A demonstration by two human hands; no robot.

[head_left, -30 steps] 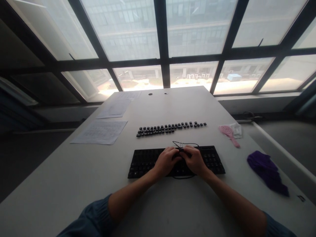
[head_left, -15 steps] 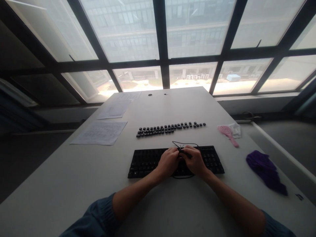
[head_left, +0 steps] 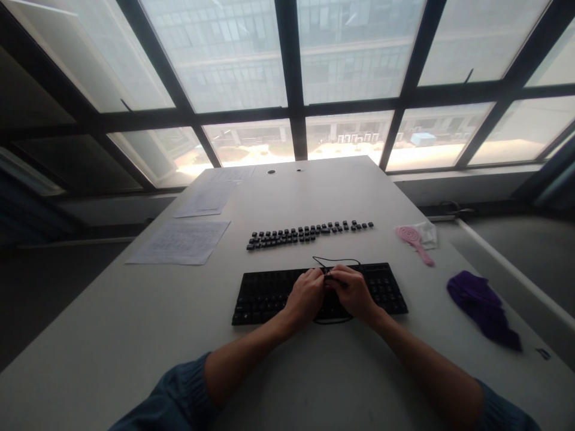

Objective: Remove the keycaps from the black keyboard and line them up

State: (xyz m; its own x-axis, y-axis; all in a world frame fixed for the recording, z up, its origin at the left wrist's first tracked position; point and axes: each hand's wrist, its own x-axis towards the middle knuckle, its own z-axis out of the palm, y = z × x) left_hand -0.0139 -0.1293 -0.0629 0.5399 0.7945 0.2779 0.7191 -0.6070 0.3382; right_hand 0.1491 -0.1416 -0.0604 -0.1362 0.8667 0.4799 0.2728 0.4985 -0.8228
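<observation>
A black keyboard (head_left: 265,294) lies in front of me, with keys gone from part of its upper left area. Over its middle, my left hand (head_left: 306,294) and my right hand (head_left: 351,290) meet with fingers pinched together. Between the fingertips is a small object with thin, light, wire-like ends, too small and covered to name. A black cable (head_left: 336,259) loops out behind the keyboard, and part of it shows at the front edge too. Beyond the keyboard, several loose black keycaps (head_left: 283,237) stand in rows on the white table (head_left: 314,194).
Printed paper sheets (head_left: 179,242) lie on the left. To the right are a pink hairbrush (head_left: 413,238) on a white wrapper (head_left: 428,234), a purple cloth (head_left: 483,308) and a small dark item (head_left: 542,354) near the table's edge. Large windows (head_left: 350,54) rise behind the table.
Both hands stay pinched together over the keyboard. The thin wire-like ends above the fingertips show less than before. The whole view has shifted very slightly.
</observation>
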